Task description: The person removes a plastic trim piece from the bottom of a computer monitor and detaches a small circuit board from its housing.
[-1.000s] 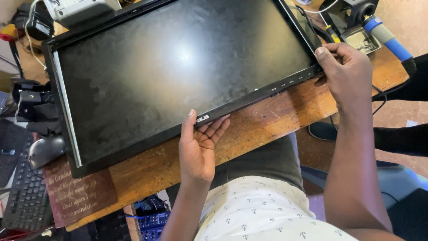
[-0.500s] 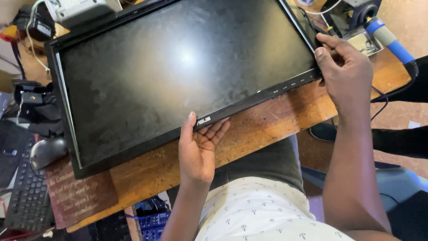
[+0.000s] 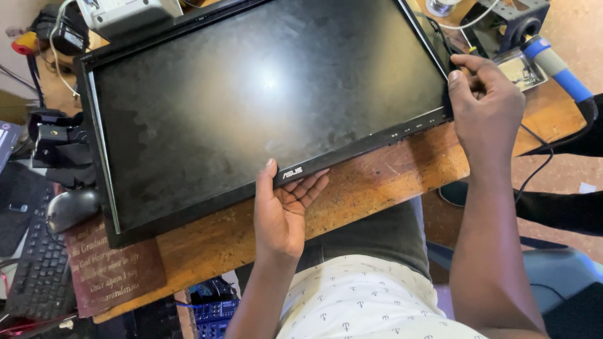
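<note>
A black flat monitor [image 3: 264,100] lies screen-up and slanted on a wooden table [image 3: 389,182]. My left hand [image 3: 284,210] grips the middle of its near bezel, thumb on top and fingers underneath. At the monitor's right corner, my right hand [image 3: 487,107] pinches the side edge of the bezel with thumb and fingers. The screen is dark and dusty with a glare spot.
A keyboard [image 3: 34,276] and mouse [image 3: 69,207] sit at the left beside a brown plaque [image 3: 110,270]. A blue-handled tool [image 3: 556,66] and a small black box [image 3: 512,22] lie at the back right. A white device [image 3: 125,12] rests behind the monitor.
My right hand has slid a little farther up the monitor's right edge. The left hand keeps its hold on the near bezel.
</note>
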